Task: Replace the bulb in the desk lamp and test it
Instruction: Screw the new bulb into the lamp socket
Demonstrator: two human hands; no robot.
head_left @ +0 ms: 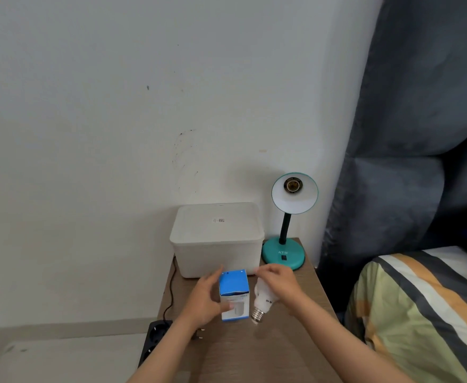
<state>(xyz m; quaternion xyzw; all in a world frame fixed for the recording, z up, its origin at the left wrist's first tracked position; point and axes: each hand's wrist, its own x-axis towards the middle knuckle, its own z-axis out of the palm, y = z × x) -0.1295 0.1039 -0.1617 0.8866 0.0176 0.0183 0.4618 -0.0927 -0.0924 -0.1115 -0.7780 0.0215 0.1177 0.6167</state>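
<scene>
A teal desk lamp (284,252) stands at the back right of the wooden bedside table (268,346). Its shade (294,200) faces me and the socket (293,185) inside holds no bulb. A blue and white bulb box (233,294) stands upright in the middle of the table, and my left hand (203,302) grips it from the left side. Just right of the box, my right hand (277,280) holds a white bulb (264,302) by its globe, with the metal screw base pointing down toward me, just above the tabletop.
A white lidded plastic bin (217,239) sits behind the box, left of the lamp. A black power strip (155,341) lies on the floor at the table's left edge, and a black plug (199,333) rests on the table. A bed with striped bedding (425,313) borders the right side.
</scene>
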